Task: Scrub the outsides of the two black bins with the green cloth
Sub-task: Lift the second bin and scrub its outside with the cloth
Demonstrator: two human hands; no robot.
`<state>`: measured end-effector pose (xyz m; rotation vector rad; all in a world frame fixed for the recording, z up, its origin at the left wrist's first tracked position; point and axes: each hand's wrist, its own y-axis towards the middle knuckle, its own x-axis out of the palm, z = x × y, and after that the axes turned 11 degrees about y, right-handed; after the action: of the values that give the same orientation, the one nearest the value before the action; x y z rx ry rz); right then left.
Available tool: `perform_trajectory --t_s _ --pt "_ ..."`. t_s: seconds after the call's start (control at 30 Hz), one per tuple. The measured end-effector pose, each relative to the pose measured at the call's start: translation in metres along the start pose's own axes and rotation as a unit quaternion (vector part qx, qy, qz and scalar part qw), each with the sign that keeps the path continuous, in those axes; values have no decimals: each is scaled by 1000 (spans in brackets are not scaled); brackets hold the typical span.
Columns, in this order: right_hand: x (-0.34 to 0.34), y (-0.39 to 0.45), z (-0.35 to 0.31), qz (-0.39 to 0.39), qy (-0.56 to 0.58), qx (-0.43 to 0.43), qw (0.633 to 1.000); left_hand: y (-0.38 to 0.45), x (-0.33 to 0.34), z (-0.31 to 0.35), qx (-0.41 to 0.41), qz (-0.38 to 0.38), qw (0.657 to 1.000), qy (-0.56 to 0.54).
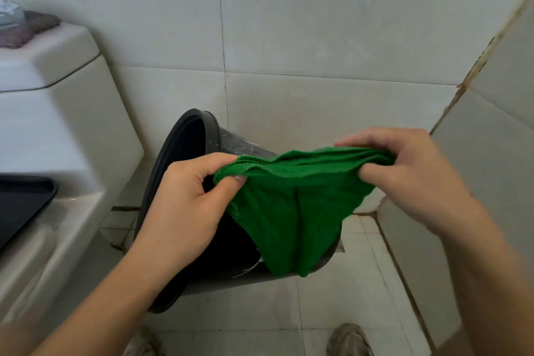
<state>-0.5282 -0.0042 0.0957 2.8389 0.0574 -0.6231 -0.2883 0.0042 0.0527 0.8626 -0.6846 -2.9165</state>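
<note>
Two hands, left hand (pixel 185 199) and right hand (pixel 410 173), pinch one green cloth (pixel 291 205) (stretched) above one black bin (pixel 185 141).

green cloth (pixel 291 205) showing solid bright green, no pattern. black bin (pixel 185 153) reading matte black, faint pale scratch marks on its outside. Toilet (pixel 66 130) at left looking white, seat lid (pixel 20 199) black. Wall tiles (pixel 318 23) showing off-white; right corner grout (pixel 474 66) going rusty brown.

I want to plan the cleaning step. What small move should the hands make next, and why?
Probably bring the green cloth down onto the black bin's outer side. Left hand and right hand pinch it stretched above the tipped bin, apparently not yet pressed against it.
</note>
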Motion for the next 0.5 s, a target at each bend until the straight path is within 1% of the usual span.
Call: perform_trajectory --t_s 0.1,0.17,0.27,0.37,0.4,0.43,0.5 --pt "-7 -1 2 4 -130 -61 990 0 -3 2 10 -10 1000 8" --pt "-7 1 6 20 -204 -74 976 -1 -4 2 7 -22 1000 9" --pt "-6 3 9 33 -297 -46 953 -1 -6 0 11 -34 999 5" --pt "-4 1 4 47 -384 -19 922 -3 -5 0 21 -49 999 5" --pt "-5 2 5 54 -381 -19 923 -3 -5 0 27 -55 998 8" --pt "-6 3 6 58 -336 -17 940 -3 -5 1 32 -61 998 7" --pt "-7 5 4 61 -150 -9 987 -4 -5 2 42 -75 996 -3"
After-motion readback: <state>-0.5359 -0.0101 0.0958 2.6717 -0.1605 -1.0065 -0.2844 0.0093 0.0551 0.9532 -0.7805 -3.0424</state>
